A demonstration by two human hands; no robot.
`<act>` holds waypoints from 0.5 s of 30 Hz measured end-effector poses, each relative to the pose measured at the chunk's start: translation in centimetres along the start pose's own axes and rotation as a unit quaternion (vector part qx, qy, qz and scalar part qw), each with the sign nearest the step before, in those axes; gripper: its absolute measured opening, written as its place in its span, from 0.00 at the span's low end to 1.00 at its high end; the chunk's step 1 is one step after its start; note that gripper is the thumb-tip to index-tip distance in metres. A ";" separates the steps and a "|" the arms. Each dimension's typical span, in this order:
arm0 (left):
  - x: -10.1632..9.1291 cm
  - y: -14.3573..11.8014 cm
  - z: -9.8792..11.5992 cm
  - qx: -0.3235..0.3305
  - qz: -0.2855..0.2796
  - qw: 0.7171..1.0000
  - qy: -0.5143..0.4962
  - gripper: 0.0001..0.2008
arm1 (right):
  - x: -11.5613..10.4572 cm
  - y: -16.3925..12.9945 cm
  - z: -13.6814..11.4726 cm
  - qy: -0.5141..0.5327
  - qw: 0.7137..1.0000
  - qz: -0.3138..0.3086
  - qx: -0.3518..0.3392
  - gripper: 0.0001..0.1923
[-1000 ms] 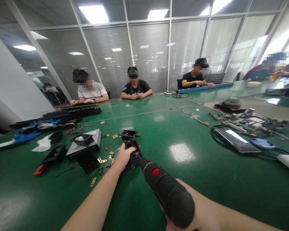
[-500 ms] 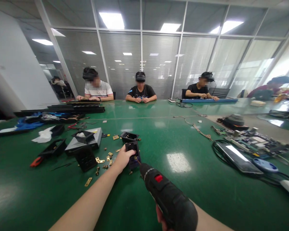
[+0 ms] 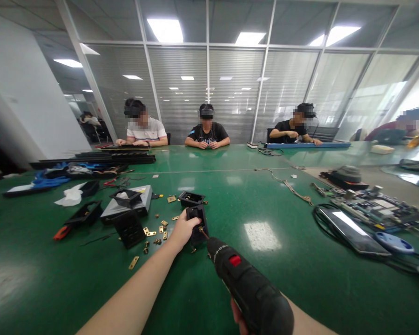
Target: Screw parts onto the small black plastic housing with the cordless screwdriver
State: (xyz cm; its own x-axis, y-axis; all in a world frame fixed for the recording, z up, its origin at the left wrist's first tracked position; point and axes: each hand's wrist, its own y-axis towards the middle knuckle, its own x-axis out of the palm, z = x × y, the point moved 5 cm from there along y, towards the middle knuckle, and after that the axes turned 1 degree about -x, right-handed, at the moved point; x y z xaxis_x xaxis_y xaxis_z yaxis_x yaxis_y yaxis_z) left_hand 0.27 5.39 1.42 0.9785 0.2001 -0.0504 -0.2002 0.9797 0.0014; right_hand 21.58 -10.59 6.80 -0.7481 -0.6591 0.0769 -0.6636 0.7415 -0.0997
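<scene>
Left hand [image 3: 182, 231] stays clamped on the small black box [image 3: 197, 224] at frame centre. The right hand [image 3: 238, 316], wrapped round the power screwdriver [image 3: 251, 291], has nudged its tip in against the box's near edge, so the screw looks engaged.

A black electric screwdriver [image 3: 251, 293] with a red switch sits at lower centre of the frame. The table [image 3: 282, 279] is glossy green, strewn at centre left with brass-coloured hinges [image 3: 150, 232] and black plastic boxes [image 3: 191, 199].

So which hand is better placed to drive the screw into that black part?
Right, probably. The right hand grips the electric screwdriver, its bit already at the black part. The left hand is steadying that part on the table.
</scene>
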 end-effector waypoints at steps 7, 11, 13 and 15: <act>0.0 0.2 0.0 0.004 -0.004 1.000 0.006 0.19 | -0.4 0.4 2.6 0.011 0.999 -0.008 0.034 0.15; 0.0 0.2 0.1 -0.001 -0.006 1.000 0.002 0.19 | -0.8 -0.5 3.0 0.011 0.999 -0.010 0.052 0.15; 0.0 0.1 0.1 -0.005 -0.005 1.000 -0.001 0.19 | -1.4 -1.7 2.9 0.010 0.998 -0.015 0.062 0.14; 0.0 0.0 0.1 -0.009 -0.004 1.000 -0.004 0.20 | -1.9 -3.1 2.8 0.008 0.997 -0.021 0.070 0.14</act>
State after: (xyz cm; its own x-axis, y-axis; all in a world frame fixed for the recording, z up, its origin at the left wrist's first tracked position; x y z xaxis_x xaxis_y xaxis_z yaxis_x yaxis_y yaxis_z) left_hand 0.28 5.41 1.50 0.9804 0.1925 -0.0421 -0.1933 0.9810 -0.0164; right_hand 25.14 -11.99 4.18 -0.7209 -0.6858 0.0999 -0.6869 0.6880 -0.2339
